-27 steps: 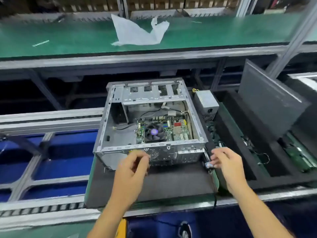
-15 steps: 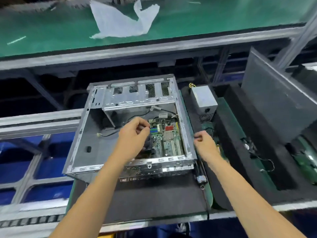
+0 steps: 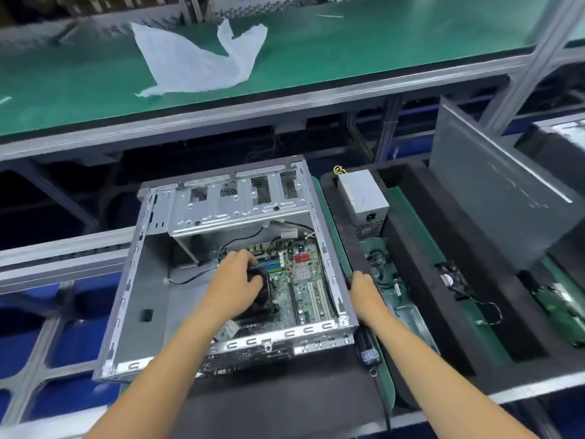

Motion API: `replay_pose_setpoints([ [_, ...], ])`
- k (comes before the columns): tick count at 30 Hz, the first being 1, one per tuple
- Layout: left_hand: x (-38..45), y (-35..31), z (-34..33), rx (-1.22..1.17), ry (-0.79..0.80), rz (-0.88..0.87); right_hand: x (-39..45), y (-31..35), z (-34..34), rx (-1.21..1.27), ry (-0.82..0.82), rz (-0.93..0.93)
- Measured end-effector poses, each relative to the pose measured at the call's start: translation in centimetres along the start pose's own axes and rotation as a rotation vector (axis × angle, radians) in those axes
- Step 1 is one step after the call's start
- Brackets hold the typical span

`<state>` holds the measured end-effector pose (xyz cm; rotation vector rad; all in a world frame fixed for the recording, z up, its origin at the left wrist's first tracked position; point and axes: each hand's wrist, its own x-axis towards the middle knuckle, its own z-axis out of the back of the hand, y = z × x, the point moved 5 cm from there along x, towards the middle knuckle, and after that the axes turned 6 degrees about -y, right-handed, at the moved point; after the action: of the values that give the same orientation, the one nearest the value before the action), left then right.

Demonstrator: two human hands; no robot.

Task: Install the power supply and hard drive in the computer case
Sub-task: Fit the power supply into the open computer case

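The open grey computer case [image 3: 136, 296] lies flat on a black mat, with the motherboard [image 3: 310, 280] in its right half. My left hand [image 3: 235, 286] reaches inside and rests over the dark CPU fan, fingers curled; what they hold is hidden. My right hand [image 3: 364, 289] sits against the outside of the case's right wall, its fingers hooked on the wall's edge. The grey power supply [image 3: 364, 198] stands in the black foam tray [image 3: 411, 248] to the right of the case, apart from both hands. I cannot pick out a hard drive for sure.
An electric screwdriver [image 3: 367, 346] with its cable lies under my right wrist. A grey side panel [image 3: 493, 191] leans at the right. A white plastic bag [image 3: 196, 64] lies on the green upper shelf. Conveyor rails run at the left.
Both hands have gone from the case's front edge further in: the left into the case onto the fan, the right up along the right wall. The view has come closer.
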<state>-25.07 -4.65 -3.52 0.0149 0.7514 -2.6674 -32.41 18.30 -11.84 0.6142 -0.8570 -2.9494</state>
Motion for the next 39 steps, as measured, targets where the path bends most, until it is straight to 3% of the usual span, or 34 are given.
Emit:
replay_pose_setpoints([
  [6,0.7,-2.3,1.1,-0.109,-0.058,-0.158,-0.2,0.3,-0.2,0.020,-0.030,0.017],
  [14,3.9,-15.3,0.7,-0.305,-0.083,-0.401,2.2,1.9,3.9,0.128,-0.200,0.026],
  [20,8.9,-21.8,-4.6,-0.238,0.045,-0.275,8.7,4.7,10.0,0.119,-0.305,0.139],
  [25,15.3,-23.2,-6.4,-0.137,0.018,-0.184,16.3,4.2,12.9,-0.064,-0.383,0.022],
  [35,20.1,-20.7,-10.3,0.021,0.015,0.055,23.3,4.0,9.5,-0.122,-0.311,-0.137],
  [39,20.1,-20.5,-9.4,0.020,-0.086,0.094,23.4,4.0,9.6,-0.108,-0.359,-0.146],
])
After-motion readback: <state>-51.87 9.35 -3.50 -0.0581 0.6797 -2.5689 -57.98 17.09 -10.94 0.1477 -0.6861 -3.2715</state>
